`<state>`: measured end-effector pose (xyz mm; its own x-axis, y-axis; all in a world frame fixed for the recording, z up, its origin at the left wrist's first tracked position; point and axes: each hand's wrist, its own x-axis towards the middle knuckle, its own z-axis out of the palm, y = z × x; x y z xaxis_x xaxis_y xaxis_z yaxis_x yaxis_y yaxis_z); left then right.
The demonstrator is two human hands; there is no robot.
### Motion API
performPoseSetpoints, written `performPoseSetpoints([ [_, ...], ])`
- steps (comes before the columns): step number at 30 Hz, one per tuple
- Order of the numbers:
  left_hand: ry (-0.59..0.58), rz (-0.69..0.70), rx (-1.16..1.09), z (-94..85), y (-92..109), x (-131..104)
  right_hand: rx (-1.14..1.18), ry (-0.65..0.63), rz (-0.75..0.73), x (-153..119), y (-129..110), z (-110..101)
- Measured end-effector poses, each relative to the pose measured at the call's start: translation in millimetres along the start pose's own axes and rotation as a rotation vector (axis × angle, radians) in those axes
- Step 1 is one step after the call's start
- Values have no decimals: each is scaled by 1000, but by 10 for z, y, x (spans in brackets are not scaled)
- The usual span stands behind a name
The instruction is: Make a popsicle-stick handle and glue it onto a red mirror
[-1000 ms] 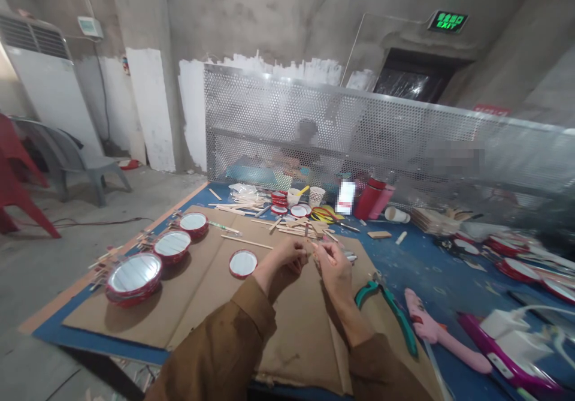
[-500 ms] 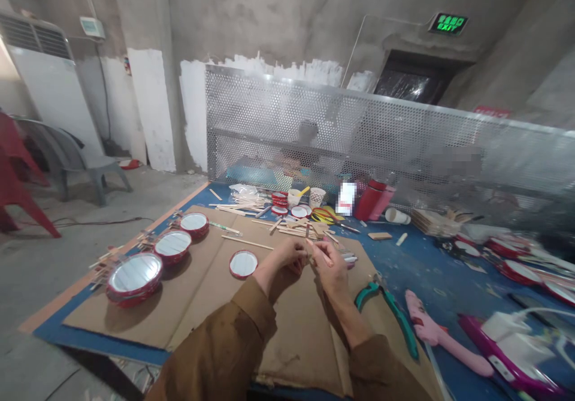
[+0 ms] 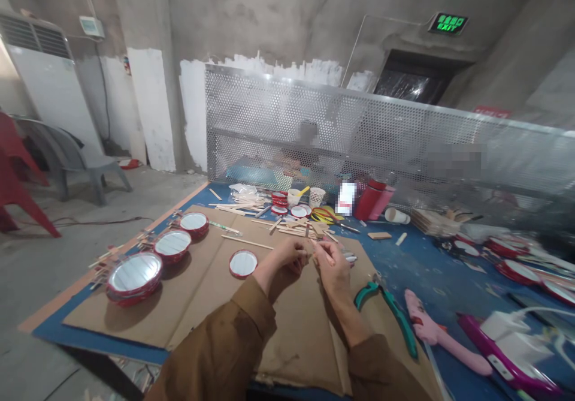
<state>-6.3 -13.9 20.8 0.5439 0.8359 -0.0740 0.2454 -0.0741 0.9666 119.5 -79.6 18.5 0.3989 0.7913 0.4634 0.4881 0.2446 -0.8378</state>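
Observation:
My left hand (image 3: 291, 256) is closed above the cardboard sheet (image 3: 291, 353), its fingertips pinched on something too small to make out. Close beside it, my right hand (image 3: 331, 263) is closed too, its fingers curled round a small pale item that I cannot identify. The fingertips of both hands nearly meet. Left of my hands, a round red-rimmed disc (image 3: 243, 264) lies flat on the cardboard. Thin wooden sticks (image 3: 296, 228) lie just beyond my fingers. Several markers or pens (image 3: 349, 258) show partly behind my right hand.
Stacked red-rimmed discs (image 3: 135, 273) with sticks line the left side. Teal-handled pliers (image 3: 399, 317), a pink glue gun (image 3: 442, 338) and a purple power strip (image 3: 503, 356) lie at right. A red bottle (image 3: 371, 199) stands before the perforated metal screen (image 3: 269, 113). Beyond it is a blurred person.
My right hand has shifted slightly right, and its fingertips have moved a little away from my left hand. My left hand is nearly unmoved.

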Motion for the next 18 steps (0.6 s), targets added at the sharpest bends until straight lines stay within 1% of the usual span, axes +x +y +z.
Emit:
performPoseSetpoints([
  [3, -14, -24, -28, -2, 35, -31, 42, -35, 79, 0, -15, -12],
  [7, -31, -68, -35, -2, 70, -50, 58, -49, 29, -7, -54, 1],
  [9, -22, -50, -25, -3, 73, -47, 60, -43, 23, -8, -64, 3],
  [12, 2, -19, -25, -3, 55, -30, 43, -22, 55, -3, -71, -11],
  [16, -4, -40, -15, -3, 19, -9, 26, -38, 1, 1, -73, -23],
  [18, -5, -24, -11, -6, 11, -9, 23, -54, -8, 2, -67, -16],
])
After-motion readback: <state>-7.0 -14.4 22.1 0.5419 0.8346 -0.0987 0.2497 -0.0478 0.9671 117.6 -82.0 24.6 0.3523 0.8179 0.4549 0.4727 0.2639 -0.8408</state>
